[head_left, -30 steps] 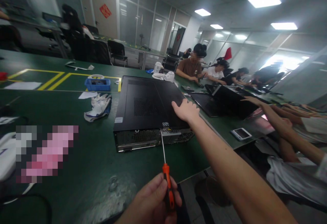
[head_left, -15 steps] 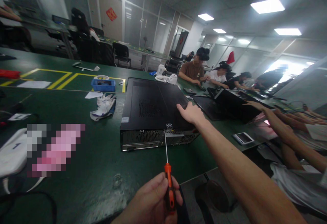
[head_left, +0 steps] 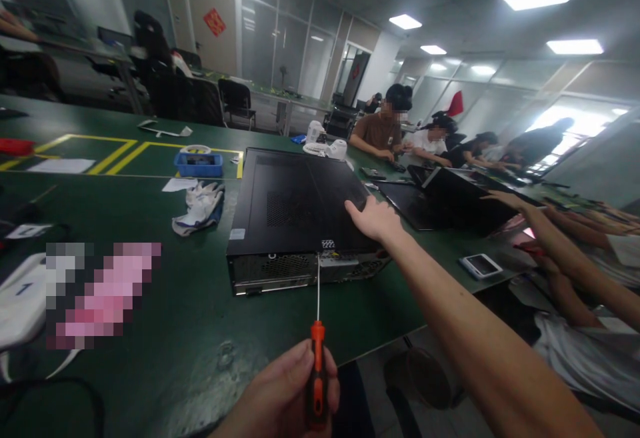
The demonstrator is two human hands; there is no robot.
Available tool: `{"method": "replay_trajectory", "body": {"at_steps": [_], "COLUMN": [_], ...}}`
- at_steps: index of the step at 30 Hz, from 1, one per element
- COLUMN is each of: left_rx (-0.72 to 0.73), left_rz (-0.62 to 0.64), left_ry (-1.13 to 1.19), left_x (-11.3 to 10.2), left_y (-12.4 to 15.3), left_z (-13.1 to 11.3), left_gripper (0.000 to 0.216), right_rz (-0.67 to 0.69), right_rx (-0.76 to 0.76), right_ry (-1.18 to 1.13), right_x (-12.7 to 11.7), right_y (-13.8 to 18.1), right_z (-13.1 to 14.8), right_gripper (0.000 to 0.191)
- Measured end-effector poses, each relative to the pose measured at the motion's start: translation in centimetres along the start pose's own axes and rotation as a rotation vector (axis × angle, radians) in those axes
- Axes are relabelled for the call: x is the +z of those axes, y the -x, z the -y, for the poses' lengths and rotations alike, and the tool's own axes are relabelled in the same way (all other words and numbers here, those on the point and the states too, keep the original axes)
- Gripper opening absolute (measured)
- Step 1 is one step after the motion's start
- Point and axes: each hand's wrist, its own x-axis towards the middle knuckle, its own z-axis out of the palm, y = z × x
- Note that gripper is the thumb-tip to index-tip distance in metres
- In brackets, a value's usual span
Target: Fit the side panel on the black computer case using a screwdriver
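A black desktop computer case (head_left: pixel 300 188) lies flat on the green table, its rear panel with vents and ports facing me. My left hand (head_left: pixel 290 385) is closed around the orange and black handle of a screwdriver (head_left: pixel 318 358). The shaft points away from me, and its tip meets the upper edge of the rear panel near the middle; the screw itself is too small to make out. On the right part of the case's top, my right hand (head_left: pixel 375 219) rests with its thumb stretched out and fingers laid over the cover, holding nothing.
Left of the case are grey-white gloves (head_left: pixel 200 205) and a blue tray (head_left: pixel 199 165) with a tape roll. A white fan (head_left: pixel 325 145) stands behind it. To the right lie a phone-like device (head_left: pixel 481 266) and a co-worker's hand on a black case (head_left: pixel 465 201). Several people sit farther along.
The view has shifted slightly. My left hand and the screwdriver handle appear a little farther left, the tip still at the rear panel. My right hand stays on the case.
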Motion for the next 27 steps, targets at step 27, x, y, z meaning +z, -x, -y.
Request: {"method": "replay_trajectory", "body": {"at_steps": [27], "left_rx": [0.031], "left_rz": [0.003], "left_ry": [0.022], "left_x": [0.1], "left_y": [1.0], "left_z": [1.0], "left_gripper": [0.025], "right_rz": [-0.017], "right_rx": [0.009], "right_ry": [-0.054], "right_x": [-0.1], "right_y": [3.9], "right_z": [1.5], "right_gripper": [0.093]}}
